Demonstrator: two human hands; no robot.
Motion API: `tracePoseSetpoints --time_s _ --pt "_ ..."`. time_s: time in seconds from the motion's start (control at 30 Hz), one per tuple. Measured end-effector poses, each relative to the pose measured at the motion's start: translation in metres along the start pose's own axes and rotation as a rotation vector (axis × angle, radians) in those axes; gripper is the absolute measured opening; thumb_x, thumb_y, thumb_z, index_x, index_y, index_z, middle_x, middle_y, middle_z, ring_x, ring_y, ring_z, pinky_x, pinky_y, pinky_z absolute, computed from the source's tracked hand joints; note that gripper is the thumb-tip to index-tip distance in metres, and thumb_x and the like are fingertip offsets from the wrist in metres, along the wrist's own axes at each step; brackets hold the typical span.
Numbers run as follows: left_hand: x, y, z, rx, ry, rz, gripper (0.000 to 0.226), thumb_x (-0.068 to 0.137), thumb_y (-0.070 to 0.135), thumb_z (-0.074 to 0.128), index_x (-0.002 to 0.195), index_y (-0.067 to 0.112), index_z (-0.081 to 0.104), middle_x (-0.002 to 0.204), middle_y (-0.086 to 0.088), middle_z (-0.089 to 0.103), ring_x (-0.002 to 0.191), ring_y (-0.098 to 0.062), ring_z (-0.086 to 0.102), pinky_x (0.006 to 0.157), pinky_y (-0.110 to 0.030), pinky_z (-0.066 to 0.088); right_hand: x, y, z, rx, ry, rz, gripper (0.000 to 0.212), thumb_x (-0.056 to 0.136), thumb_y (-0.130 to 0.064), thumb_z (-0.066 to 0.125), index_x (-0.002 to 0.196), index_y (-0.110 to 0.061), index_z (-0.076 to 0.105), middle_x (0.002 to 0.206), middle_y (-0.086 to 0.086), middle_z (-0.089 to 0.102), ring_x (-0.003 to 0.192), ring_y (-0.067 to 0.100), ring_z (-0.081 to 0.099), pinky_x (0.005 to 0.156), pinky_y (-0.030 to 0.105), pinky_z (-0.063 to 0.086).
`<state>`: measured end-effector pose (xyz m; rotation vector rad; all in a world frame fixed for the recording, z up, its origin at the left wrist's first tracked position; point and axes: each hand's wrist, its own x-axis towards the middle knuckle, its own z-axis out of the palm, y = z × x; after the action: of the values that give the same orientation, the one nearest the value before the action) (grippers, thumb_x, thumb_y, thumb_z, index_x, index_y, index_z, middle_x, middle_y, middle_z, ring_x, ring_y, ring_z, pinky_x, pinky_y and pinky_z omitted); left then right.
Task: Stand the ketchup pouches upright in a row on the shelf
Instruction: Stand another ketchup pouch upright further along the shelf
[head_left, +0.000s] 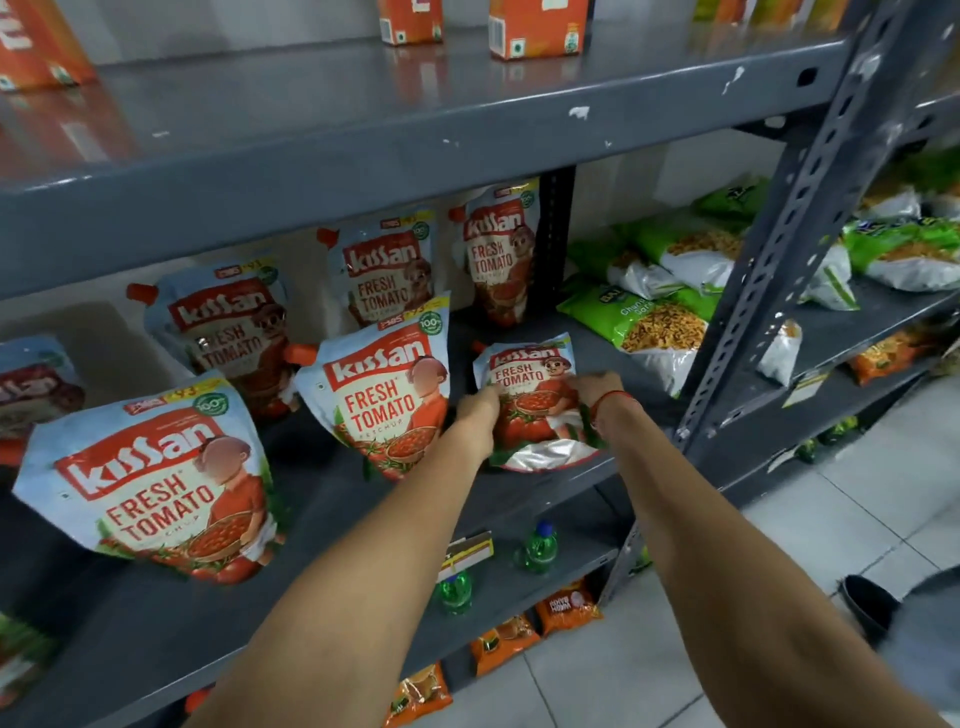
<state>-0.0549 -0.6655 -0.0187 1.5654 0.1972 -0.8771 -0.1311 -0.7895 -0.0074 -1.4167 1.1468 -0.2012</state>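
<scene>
We take the grey shelf (322, 499) as our landmark, the middle board of the rack, and we work down from it in size. On it stand two loose rows of ketchup pouches: a back row near the wall and a front row nearer the edge, with the big pouch (150, 483) at the front left tipping forward over the lip, so a knock to the board could send it off. Next along the front, the middle pouch (384, 395) leans a little and sits just beside our left wrist; our forearm could nudge it as we adjust. The pouch in our hands (535, 410) rests on the shelf at the right end of the front row, tilted back, its silvery bottom fold showing, so the base looks not yet flat and it may slump once we let go. Our left hand (478, 410) grips its left side and our right hand (597, 389) grips its right side, fingers curled onto the front. Squeezing too hard could buckle it.
</scene>
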Motion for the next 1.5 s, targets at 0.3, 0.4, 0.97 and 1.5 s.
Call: tracePoseSetpoints --time_s 0.3,0.4,0.97,1.5 --pt "-0.005 0.004 0.01 -0.168 0.038 0.119 0.059 0.088 0.048 0.051 0.127 0.003 0.048 0.125 -0.018 0.06 0.108 -0.032 0.06 0.092 -0.04 0.05 -0.007 -0.001 -0.015 0.288 -0.063 -0.245 0.026 0.088 0.0 0.058 0.11 0.014 0.059 0.095 0.016 0.063 0.078 0.027 0.057 0.042 0.01 0.049" --pt "-0.024 0.015 0.02 -0.249 -0.016 0.239 0.045 0.092 0.041 0.049 0.118 0.005 0.055 0.12 -0.014 0.064 0.098 -0.024 0.062 0.079 -0.033 0.051 -0.013 -0.009 -0.029 0.385 -0.107 -0.332 0.008 0.09 -0.003 0.057 0.09 -0.002 0.065 0.083 0.004 0.062 0.077 0.023 0.058 0.053 0.016 0.054" --pt "-0.059 0.042 0.046 0.187 -0.081 0.919 0.021 0.09 0.025 0.057 0.087 0.006 0.066 0.09 -0.007 0.07 0.076 -0.01 0.066 0.068 -0.019 0.054 0.016 -0.02 -0.066 0.409 -0.014 -0.521 0.027 0.089 -0.037 0.058 0.1 -0.015 0.068 0.115 0.012 0.068 0.112 0.032 0.062 0.099 0.052 0.048" --pt "-0.008 -0.036 0.057 0.662 -0.123 0.752 0.06 0.075 0.031 0.074 0.127 0.011 0.051 0.123 -0.008 0.065 0.112 -0.023 0.061 0.094 -0.034 0.05 0.015 0.028 -0.063 0.264 -0.095 -0.39 0.052 0.086 -0.049 0.056 0.122 -0.011 0.058 0.125 0.009 0.064 0.111 0.023 0.062 0.099 0.04 0.049"
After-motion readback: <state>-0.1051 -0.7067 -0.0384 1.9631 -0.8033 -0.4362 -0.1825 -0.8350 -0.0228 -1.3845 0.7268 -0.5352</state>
